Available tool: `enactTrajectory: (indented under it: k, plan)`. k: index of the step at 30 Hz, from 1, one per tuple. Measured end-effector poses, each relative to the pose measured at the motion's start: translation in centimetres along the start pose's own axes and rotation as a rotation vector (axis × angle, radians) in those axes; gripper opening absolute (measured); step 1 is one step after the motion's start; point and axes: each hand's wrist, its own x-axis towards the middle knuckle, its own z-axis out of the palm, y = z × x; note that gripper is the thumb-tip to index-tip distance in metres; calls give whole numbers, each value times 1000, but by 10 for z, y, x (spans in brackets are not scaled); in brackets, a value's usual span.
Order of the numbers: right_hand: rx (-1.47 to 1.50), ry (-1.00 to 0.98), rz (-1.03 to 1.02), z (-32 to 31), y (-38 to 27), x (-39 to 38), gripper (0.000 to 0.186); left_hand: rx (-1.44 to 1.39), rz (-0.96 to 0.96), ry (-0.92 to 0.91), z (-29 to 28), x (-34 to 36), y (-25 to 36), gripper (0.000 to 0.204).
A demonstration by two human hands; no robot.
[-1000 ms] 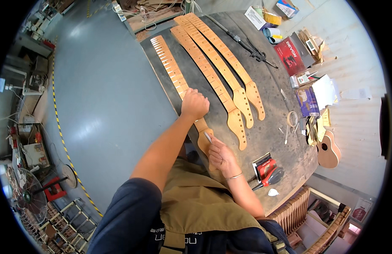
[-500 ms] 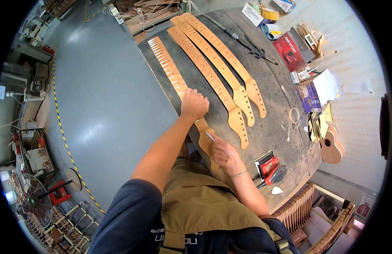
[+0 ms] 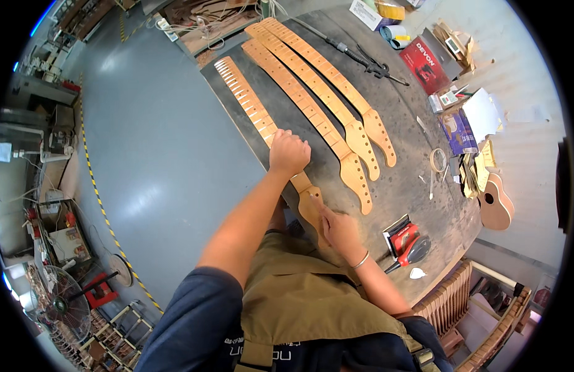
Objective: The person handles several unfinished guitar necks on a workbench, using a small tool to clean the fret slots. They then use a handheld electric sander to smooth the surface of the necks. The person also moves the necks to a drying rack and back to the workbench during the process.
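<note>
My left hand (image 3: 290,152) is closed around a guitar neck (image 3: 244,93) at the table's near left edge, pinning it down. That neck has light fret lines along its fretboard. Its headstock (image 3: 309,208) points toward my body, with the tip over my apron. My right hand (image 3: 341,232) is at the headstock's right side, index finger stretched along the wood and the other fingers curled. Whatever those fingers hold is hidden. To the right lie three more maple-coloured necks: a near one (image 3: 311,113), a middle one (image 3: 321,87) and a far one (image 3: 346,87).
A red and black sander (image 3: 408,242) and a white pick-shaped piece (image 3: 417,273) lie at the table's right. A tape roll (image 3: 438,160), a hose tool (image 3: 367,62), a red box (image 3: 426,65) and a small guitar body (image 3: 496,203) are farther off.
My right hand has turned over, palm down, at the headstock. The slim light tool seen in it earlier is out of sight. My left hand keeps its grip; the view has shifted slightly.
</note>
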Motion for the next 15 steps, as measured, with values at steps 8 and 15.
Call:
enactTrajectory:
  k: [8, 15]
  plan:
    - [-448, -37, -251, 6, 15, 8, 80, 12, -13, -14, 6, 0, -3, 44]
    - [-380, -92, -194, -5, 6, 2, 96, 14, 12, -31, 0, 3, 2, 44]
